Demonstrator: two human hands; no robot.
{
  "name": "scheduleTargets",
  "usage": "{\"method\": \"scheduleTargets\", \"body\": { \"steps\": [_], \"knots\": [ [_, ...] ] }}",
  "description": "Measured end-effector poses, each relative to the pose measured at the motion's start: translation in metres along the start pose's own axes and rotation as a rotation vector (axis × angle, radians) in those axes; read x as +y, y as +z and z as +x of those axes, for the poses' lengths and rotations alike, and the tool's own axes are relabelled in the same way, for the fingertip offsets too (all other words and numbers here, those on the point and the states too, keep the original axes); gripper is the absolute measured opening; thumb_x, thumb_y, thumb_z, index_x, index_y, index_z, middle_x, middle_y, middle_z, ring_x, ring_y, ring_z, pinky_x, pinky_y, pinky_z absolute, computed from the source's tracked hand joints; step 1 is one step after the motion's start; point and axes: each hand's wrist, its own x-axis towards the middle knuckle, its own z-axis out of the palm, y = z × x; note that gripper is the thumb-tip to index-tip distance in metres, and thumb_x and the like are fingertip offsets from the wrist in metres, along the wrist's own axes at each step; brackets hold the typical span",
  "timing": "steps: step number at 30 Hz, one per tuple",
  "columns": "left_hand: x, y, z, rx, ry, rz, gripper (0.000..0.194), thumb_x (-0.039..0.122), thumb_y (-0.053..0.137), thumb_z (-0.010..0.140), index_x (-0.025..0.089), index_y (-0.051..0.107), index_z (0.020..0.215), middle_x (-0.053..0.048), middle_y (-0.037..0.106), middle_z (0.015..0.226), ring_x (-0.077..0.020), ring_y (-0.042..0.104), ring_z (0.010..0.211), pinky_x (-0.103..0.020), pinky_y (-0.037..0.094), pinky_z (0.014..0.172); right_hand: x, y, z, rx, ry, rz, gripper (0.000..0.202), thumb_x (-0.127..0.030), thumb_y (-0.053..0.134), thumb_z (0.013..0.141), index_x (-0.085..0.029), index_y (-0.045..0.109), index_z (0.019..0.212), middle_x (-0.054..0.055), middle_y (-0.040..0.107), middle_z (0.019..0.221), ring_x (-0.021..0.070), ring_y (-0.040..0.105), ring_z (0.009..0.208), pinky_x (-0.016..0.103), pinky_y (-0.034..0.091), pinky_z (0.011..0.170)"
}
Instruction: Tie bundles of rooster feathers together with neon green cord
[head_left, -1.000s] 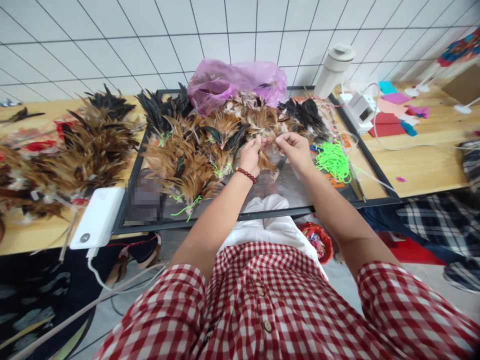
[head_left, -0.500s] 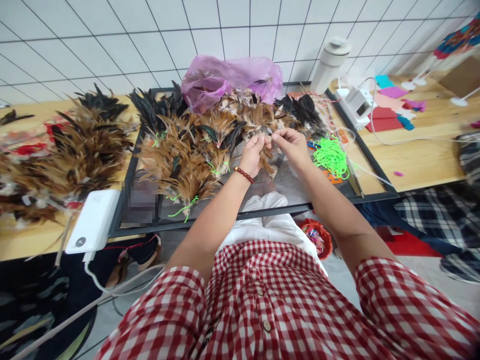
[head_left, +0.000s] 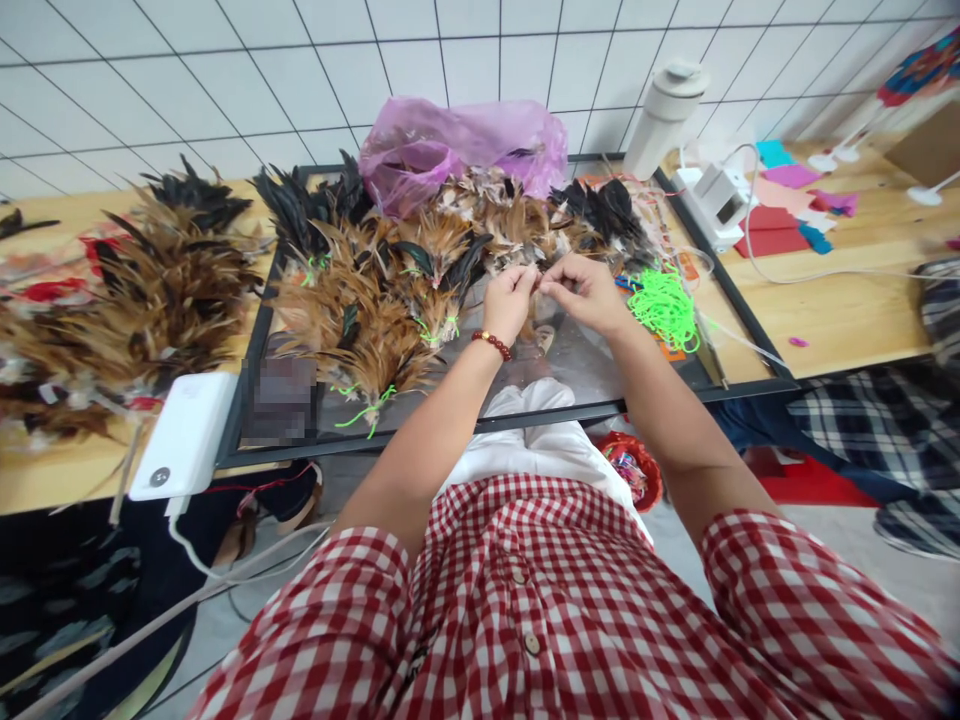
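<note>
My left hand (head_left: 508, 305), with a dark red bead bracelet (head_left: 492, 345) at the wrist, is closed in a pinch on a small brown feather (head_left: 529, 326) that shows blurred below the fingers. Close against it, my right hand (head_left: 583, 290) has thumb and forefinger pinched together. What lies between those right fingertips is too small to make out. Behind both hands is a pile of loose brown feathers (head_left: 517, 222). Feather bundles (head_left: 382, 345) lie to the left, some tied with green cord. A heap of bright green cord (head_left: 664, 308) sits right of my right hand.
A dark-framed glass panel (head_left: 585, 375) bears the feathers and a pink plastic bag (head_left: 465, 140). A white bottle (head_left: 667, 115) and a charger (head_left: 720, 205) stand at the right. More feathers (head_left: 165, 290) and a power bank (head_left: 184, 435) are at the left. A red basket (head_left: 637, 470) is below.
My two hands have stayed pinched close together, with the right fingers shifting slightly toward the left hand. The brown feather below the left fingers shows less now.
</note>
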Motion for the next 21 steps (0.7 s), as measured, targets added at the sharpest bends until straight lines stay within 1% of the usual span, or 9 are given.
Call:
{"method": "scheduleTargets", "body": {
  "steps": [3, 6, 9, 12, 15, 17, 19, 21],
  "knots": [
    [-0.001, 0.002, -0.004, -0.038, 0.004, 0.025, 0.031, 0.029, 0.077, 0.086, 0.018, 0.065, 0.06, 0.001, 0.061, 0.059, -0.0128, 0.057, 0.069, -0.022, 0.045, 0.069, -0.006, 0.004, 0.0, 0.052, -0.002, -0.002, 0.051, -0.075, 0.067, 0.084, -0.025, 0.068, 0.075, 0.003, 0.064, 0.073, 0.0174, 0.05, 0.067, 0.036, 0.044, 0.07],
    [0.001, 0.002, -0.007, -0.079, -0.055, -0.015, 0.037, 0.031, 0.077, 0.087, 0.018, 0.061, 0.056, 0.001, 0.059, 0.057, -0.0113, 0.056, 0.064, -0.023, 0.045, 0.069, -0.007, 0.004, 0.0, 0.123, 0.011, 0.001, 0.049, -0.074, 0.07, 0.083, -0.025, 0.067, 0.075, 0.003, 0.06, 0.074, 0.0186, 0.051, 0.073, 0.036, 0.046, 0.073],
    [0.004, 0.004, -0.009, -0.105, -0.116, -0.056, 0.038, 0.032, 0.078, 0.087, 0.018, 0.06, 0.057, 0.002, 0.056, 0.057, -0.0103, 0.056, 0.062, -0.024, 0.046, 0.071, -0.002, 0.003, 0.001, 0.161, 0.028, 0.038, 0.046, -0.069, 0.074, 0.083, -0.024, 0.067, 0.077, 0.003, 0.058, 0.077, 0.0196, 0.055, 0.081, 0.036, 0.048, 0.077],
    [0.006, 0.005, -0.009, -0.134, -0.166, -0.106, 0.034, 0.033, 0.077, 0.089, 0.018, 0.06, 0.063, 0.004, 0.051, 0.056, -0.0093, 0.054, 0.059, -0.023, 0.047, 0.069, 0.006, 0.003, 0.003, 0.154, 0.067, 0.129, 0.046, -0.069, 0.076, 0.08, -0.024, 0.069, 0.082, 0.003, 0.061, 0.081, 0.0195, 0.058, 0.085, 0.035, 0.05, 0.076],
    [0.008, 0.005, -0.01, -0.172, -0.177, -0.14, 0.033, 0.035, 0.074, 0.091, 0.017, 0.06, 0.067, 0.005, 0.048, 0.055, -0.0084, 0.055, 0.058, -0.021, 0.047, 0.066, 0.011, 0.003, 0.006, 0.131, 0.128, 0.276, 0.053, -0.074, 0.078, 0.075, -0.025, 0.072, 0.093, 0.002, 0.064, 0.084, 0.0187, 0.062, 0.085, 0.032, 0.052, 0.073],
    [0.009, 0.005, -0.011, -0.195, -0.184, -0.147, 0.034, 0.039, 0.075, 0.091, 0.018, 0.06, 0.069, 0.005, 0.048, 0.054, -0.0078, 0.055, 0.056, -0.02, 0.047, 0.063, 0.01, 0.003, 0.006, 0.1, 0.157, 0.351, 0.058, -0.076, 0.08, 0.071, -0.025, 0.073, 0.097, 0.002, 0.066, 0.084, 0.018, 0.063, 0.081, 0.032, 0.053, 0.07],
    [0.011, 0.005, -0.013, -0.217, -0.203, -0.159, 0.035, 0.04, 0.077, 0.089, 0.017, 0.06, 0.069, 0.005, 0.049, 0.053, -0.0073, 0.055, 0.055, -0.019, 0.048, 0.063, 0.007, 0.003, 0.006, 0.064, 0.173, 0.396, 0.059, -0.077, 0.081, 0.068, -0.024, 0.074, 0.094, 0.001, 0.067, 0.08, 0.0173, 0.063, 0.076, 0.032, 0.054, 0.066],
    [0.012, 0.004, -0.014, -0.25, -0.222, -0.176, 0.034, 0.036, 0.079, 0.088, 0.017, 0.059, 0.068, 0.005, 0.05, 0.053, -0.0069, 0.055, 0.054, -0.019, 0.048, 0.064, 0.003, 0.004, 0.004, 0.037, 0.186, 0.432, 0.059, -0.078, 0.083, 0.065, -0.024, 0.073, 0.087, 0.001, 0.066, 0.073, 0.0171, 0.063, 0.069, 0.032, 0.054, 0.061]
  ]
}}
